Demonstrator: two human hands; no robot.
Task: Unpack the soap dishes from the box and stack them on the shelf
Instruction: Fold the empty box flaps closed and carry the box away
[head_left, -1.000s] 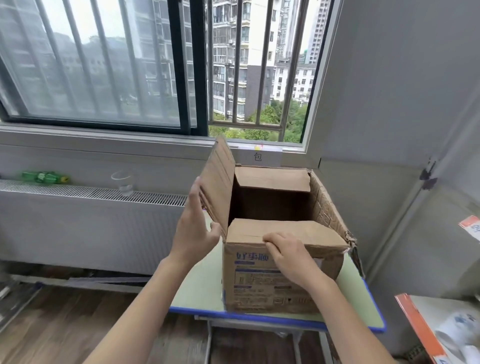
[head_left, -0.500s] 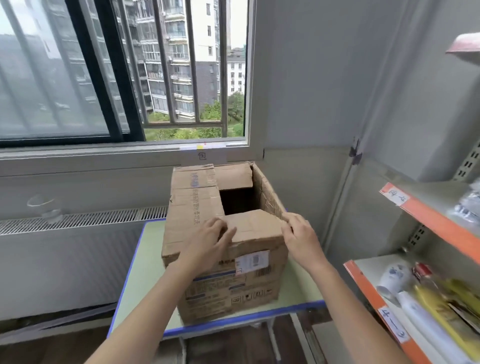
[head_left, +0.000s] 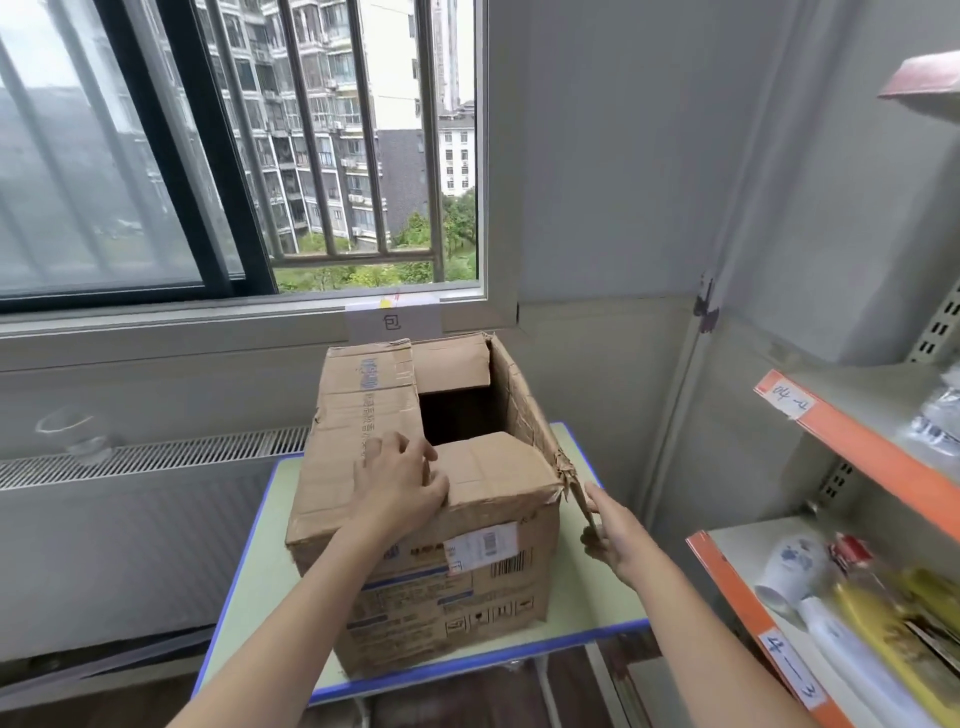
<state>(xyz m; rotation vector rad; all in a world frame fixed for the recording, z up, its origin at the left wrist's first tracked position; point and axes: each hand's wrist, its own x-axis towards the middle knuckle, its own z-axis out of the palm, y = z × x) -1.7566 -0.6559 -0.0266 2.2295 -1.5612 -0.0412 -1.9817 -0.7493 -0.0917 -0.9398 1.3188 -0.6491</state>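
Note:
A worn cardboard box (head_left: 441, 587) stands on a small green table (head_left: 592, 613) under the window. Its left flap and near flap lie folded over the top, leaving a dark gap (head_left: 457, 415) at the back right. No soap dishes show inside. My left hand (head_left: 402, 483) rests flat on top, where the left flap meets the near flap. My right hand (head_left: 610, 527) pinches the torn right flap (head_left: 579, 493), which hangs down at the box's near right corner. The shelf (head_left: 857, 452) with orange edges stands to the right.
The lower shelf level (head_left: 727, 577) holds a white and blue bottle (head_left: 792, 566), a white tube and yellow packs. A radiator (head_left: 130, 519) runs along the wall on the left, with a clear cup (head_left: 72, 431) on it. The barred window is behind the box.
The left flap, upright a second ago, now lies over the box under my left hand. My right hand left the near flap and took the right flap. The view swung right toward the shelf.

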